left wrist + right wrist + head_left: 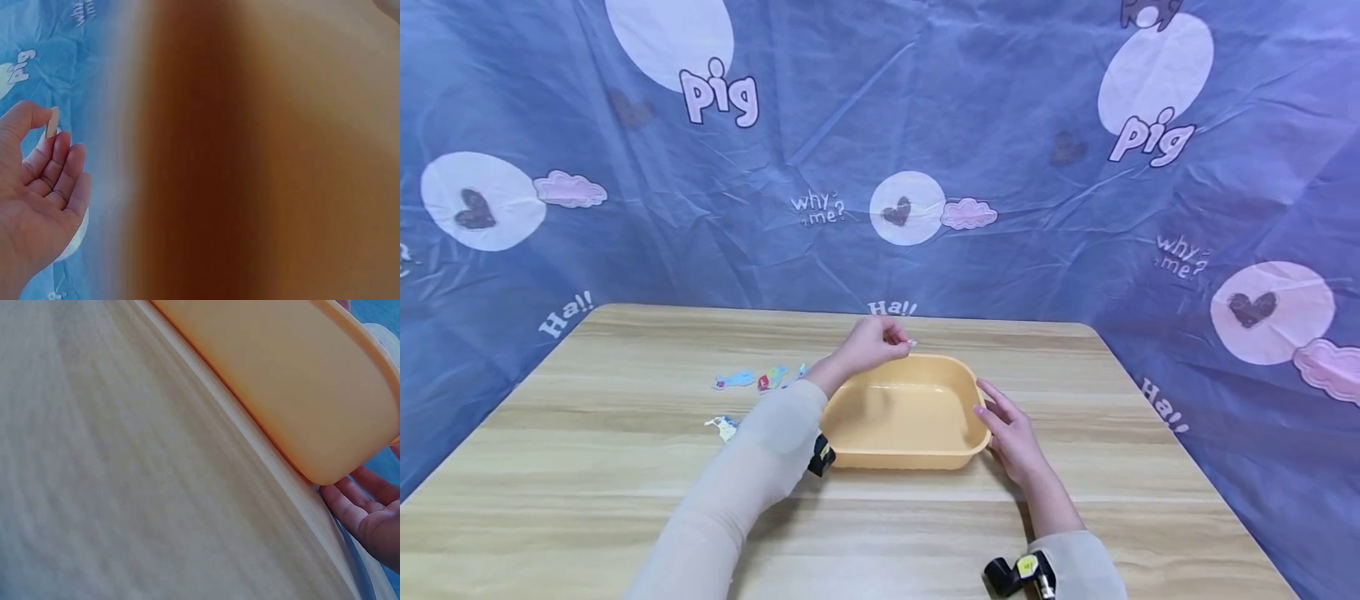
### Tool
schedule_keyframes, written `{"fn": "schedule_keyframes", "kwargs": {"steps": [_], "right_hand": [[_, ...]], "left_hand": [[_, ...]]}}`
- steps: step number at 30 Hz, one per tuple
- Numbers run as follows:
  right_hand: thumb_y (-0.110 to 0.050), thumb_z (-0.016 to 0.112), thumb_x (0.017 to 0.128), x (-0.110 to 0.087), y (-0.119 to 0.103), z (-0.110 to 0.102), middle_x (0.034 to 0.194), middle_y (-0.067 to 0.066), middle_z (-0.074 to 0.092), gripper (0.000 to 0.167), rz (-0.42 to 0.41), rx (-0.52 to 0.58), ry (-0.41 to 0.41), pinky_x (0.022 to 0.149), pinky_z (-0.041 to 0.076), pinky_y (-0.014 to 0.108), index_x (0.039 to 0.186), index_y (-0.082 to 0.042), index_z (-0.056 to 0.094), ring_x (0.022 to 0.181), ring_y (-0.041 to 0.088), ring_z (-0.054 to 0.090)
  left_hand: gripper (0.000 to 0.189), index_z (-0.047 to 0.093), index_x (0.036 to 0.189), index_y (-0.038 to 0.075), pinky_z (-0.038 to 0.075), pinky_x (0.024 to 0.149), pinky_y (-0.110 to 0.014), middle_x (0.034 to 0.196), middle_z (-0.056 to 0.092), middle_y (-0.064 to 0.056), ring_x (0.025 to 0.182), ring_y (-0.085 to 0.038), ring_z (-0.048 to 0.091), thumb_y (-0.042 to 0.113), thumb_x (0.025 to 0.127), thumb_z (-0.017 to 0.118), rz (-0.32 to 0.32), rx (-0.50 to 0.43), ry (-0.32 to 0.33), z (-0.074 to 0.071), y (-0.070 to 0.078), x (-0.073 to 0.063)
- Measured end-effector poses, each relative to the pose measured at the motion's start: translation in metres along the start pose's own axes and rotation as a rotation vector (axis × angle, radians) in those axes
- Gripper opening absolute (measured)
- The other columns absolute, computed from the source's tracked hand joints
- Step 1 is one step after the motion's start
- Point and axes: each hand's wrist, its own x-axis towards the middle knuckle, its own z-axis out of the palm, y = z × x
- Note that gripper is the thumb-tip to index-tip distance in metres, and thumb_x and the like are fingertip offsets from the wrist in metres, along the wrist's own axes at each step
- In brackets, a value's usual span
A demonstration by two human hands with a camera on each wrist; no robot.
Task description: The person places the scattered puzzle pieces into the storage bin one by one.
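My left hand [874, 343] is raised over the far rim of a yellow plastic basin [902, 459]. Between thumb and forefinger it pinches a small thin pale piece [52, 122]; the other fingers are loosely bent in the left wrist view. My right hand [1013, 433] holds the basin's right side, its thumb at the rim and its fingers along the outer wall. In the right wrist view, the fingertips [334, 494] touch the basin's lower corner. No objects show on the visible basin floor.
Left of the basin lie small colourful flat pieces: a blue one [734, 379], a red-and-green one [771, 379] and a whitish one [724, 427]. My left forearm partly covers that area. Everything rests on a wooden table [587, 467], with a printed blue cloth [820, 150] behind.
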Motion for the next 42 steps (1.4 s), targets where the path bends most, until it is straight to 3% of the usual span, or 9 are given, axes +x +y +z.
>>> {"fn": "schedule_keyframes", "kwargs": {"steps": [13, 21, 28, 35, 42], "right_hand": [[-0.007, 0.051, 0.085, 0.000, 0.000, 0.000, 0.124, 0.026, 0.035, 0.051, 0.011, -0.019, 0.004, 0.075, 0.046, 0.038, 0.133, -0.008, 0.032, 0.103, 0.034, 0.045], [-0.006, 0.051, 0.085, -0.001, 0.000, 0.003, 0.123, 0.026, 0.036, 0.051, 0.026, -0.007, 0.011, 0.074, 0.046, 0.038, 0.133, -0.008, 0.032, 0.102, 0.034, 0.045], [-0.007, 0.052, 0.085, 0.000, -0.001, 0.001, 0.124, 0.025, 0.035, 0.052, 0.021, -0.005, 0.003, 0.075, 0.046, 0.038, 0.133, -0.009, 0.032, 0.103, 0.035, 0.045], [-0.004, 0.051, 0.084, 0.001, 0.000, 0.000, 0.124, 0.027, 0.035, 0.053, 0.010, 0.010, -0.011, 0.076, 0.045, 0.040, 0.133, -0.008, 0.031, 0.104, 0.037, 0.043], [-0.004, 0.052, 0.084, 0.002, 0.001, 0.000, 0.123, 0.025, 0.036, 0.053, 0.015, -0.009, -0.015, 0.076, 0.046, 0.039, 0.133, -0.010, 0.032, 0.101, 0.032, 0.046]], "left_hand": [[0.008, 0.058, 0.071, 0.003, 0.043, 0.059, -0.016, 0.067, 0.057, 0.001, 0.061, -0.006, 0.051, 0.008, 0.074, 0.063, 0.030, 0.012, -0.111, 0.031, -0.004, 0.001], [0.008, 0.059, 0.071, 0.003, 0.042, 0.060, -0.015, 0.066, 0.057, 0.001, 0.061, -0.006, 0.051, 0.008, 0.073, 0.064, 0.027, 0.052, -0.135, 0.041, -0.005, 0.004], [0.007, 0.059, 0.067, 0.005, 0.041, 0.059, -0.013, 0.065, 0.057, 0.001, 0.060, -0.004, 0.049, 0.009, 0.071, 0.064, 0.100, 0.097, -0.150, 0.054, -0.009, 0.010], [0.008, 0.057, 0.067, 0.007, 0.040, 0.057, -0.014, 0.063, 0.054, 0.003, 0.060, -0.005, 0.048, 0.010, 0.070, 0.064, 0.112, 0.164, -0.167, 0.064, -0.015, 0.009], [0.008, 0.057, 0.068, 0.007, 0.039, 0.059, -0.017, 0.066, 0.052, 0.003, 0.063, -0.009, 0.047, 0.012, 0.070, 0.063, 0.145, 0.240, -0.136, 0.070, -0.018, 0.007]]}}
